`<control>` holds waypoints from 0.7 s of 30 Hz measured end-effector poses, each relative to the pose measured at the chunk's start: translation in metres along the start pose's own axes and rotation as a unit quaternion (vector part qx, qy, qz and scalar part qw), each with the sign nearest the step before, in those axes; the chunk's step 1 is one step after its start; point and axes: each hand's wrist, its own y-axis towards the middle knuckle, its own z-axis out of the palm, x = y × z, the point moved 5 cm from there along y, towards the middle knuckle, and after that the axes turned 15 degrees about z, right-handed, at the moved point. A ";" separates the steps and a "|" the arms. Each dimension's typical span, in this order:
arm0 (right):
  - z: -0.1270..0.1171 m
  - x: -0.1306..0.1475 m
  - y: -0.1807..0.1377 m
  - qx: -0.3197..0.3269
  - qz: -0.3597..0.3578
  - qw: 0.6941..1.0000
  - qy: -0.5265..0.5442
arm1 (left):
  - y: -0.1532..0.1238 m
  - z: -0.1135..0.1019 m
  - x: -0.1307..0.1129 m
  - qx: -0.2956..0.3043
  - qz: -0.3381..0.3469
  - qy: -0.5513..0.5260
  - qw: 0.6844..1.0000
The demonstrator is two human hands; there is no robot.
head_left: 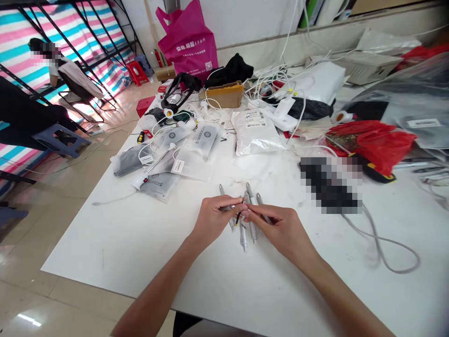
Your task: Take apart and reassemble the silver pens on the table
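Observation:
My left hand (pixel 215 215) and my right hand (pixel 280 224) meet above the white table, fingers closed in a pinch. Between their fingertips, a thin black piece with a yellowish end (pixel 238 219) points down from my left fingers. What my right fingertips grip is too small to make out. Several grey-and-white pens lie beneath and around the hands, partly covered by them. One pen (pixel 251 229) runs between the hands, and another with a clear lower part (pixel 243 239) lies just left of it. A further pen (pixel 259 200) shows its end beside my right fingers.
Frosted plastic pouches (pixel 199 140) and a small lamp-like stick with a cord (pixel 140 180) lie left of centre. A white parcel (pixel 257 133), tangled white cables (pixel 270 84) and a red plastic bag (pixel 379 145) sit farther back. A grey cord (pixel 379 243) loops at right. A person (pixel 75 77) sits far left.

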 end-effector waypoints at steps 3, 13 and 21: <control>0.005 0.005 -0.004 -0.011 -0.057 0.998 -0.038 | -0.001 0.001 0.002 0.000 -0.005 -0.002 1.000; 0.002 0.005 -0.001 0.007 -0.059 0.996 -0.060 | -0.002 0.006 0.006 -0.030 -0.075 -0.077 0.994; 0.000 0.009 -0.004 0.003 -0.130 0.984 -0.119 | -0.002 0.011 0.009 -0.058 -0.127 -0.180 0.974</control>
